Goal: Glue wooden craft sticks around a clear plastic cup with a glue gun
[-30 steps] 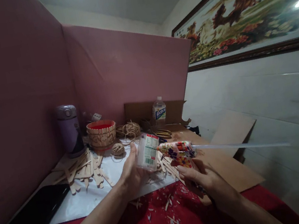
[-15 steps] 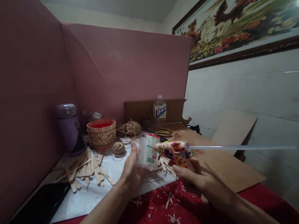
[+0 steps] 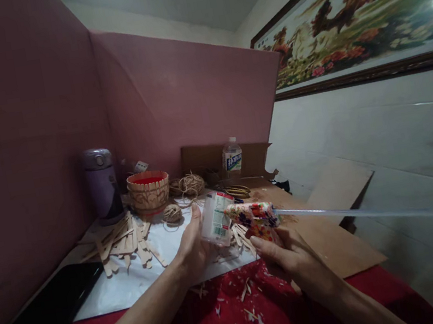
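Note:
A clear plastic container with a white, green and red label is held tilted in my left hand, the thumb up along its side. My right hand grips the handle of a flower-patterned glue gun. The gun's tip points left and lies at the container's labelled side; whether it touches is too small to tell. Out of the gun's back a long clear glue stick sticks to the right. Behind and below the container lie small wooden pieces.
Wooden sticks lie on white paper at left, near a black device. Behind stand a purple flask, a stick-covered bowl, twine balls, a bottle and scissors. Cardboard lies right; shavings litter the red cloth.
Both hands, with the container and glue gun, stay almost where they were. The view has shifted very slightly.

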Available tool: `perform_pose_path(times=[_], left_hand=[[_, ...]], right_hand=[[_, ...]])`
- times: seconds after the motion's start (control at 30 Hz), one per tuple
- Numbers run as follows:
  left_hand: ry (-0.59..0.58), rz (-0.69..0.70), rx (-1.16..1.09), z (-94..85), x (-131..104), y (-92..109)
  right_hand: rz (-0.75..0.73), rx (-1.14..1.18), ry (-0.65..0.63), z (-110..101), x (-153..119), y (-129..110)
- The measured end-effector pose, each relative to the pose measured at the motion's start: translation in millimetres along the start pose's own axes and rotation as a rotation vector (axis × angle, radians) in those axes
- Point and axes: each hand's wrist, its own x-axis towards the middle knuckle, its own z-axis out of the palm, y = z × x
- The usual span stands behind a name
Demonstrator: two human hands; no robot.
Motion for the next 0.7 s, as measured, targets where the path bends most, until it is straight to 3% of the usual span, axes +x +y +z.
perform_pose_path(times=[0.7], left_hand=[[-0.004, -0.029, 0.016, 1.7, -1.6, 0.6]], right_hand=[[-0.033, -0.023, 0.045, -1.9, 4.8, -1.8]])
